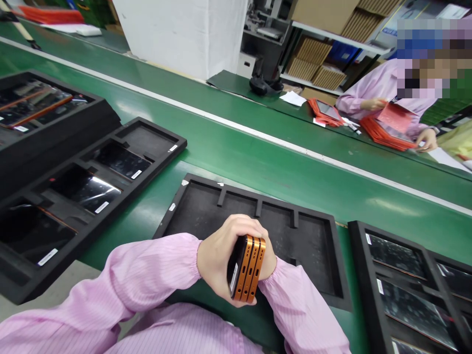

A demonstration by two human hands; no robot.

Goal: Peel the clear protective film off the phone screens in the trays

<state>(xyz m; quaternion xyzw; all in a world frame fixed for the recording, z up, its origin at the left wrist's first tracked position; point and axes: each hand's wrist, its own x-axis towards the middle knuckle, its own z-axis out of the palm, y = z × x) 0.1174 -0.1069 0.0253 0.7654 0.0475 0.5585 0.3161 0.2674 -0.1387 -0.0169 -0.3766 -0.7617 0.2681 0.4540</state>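
Observation:
A stack of three smartphones [251,270] with orange frames stands on edge between my hands, ports and holes facing me. My left hand [217,260] wraps round the stack's left side and top, its fingers curled. On the far right side of the phones, my right hand [270,255] presses against them, though most of its fingers are hidden behind the stack. A white label shows on the dark face of the leftmost phone. Below and behind my hands lies a black tray [206,209] with short dividers along its far edge.
At left, a black tray [147,189] holds several dark-screened phones, beside stacked trays [99,118]. Another loaded tray [363,275] lies at right. Across the green bench [236,147], a person [376,88] in a pink sleeve handles red pouches [387,132].

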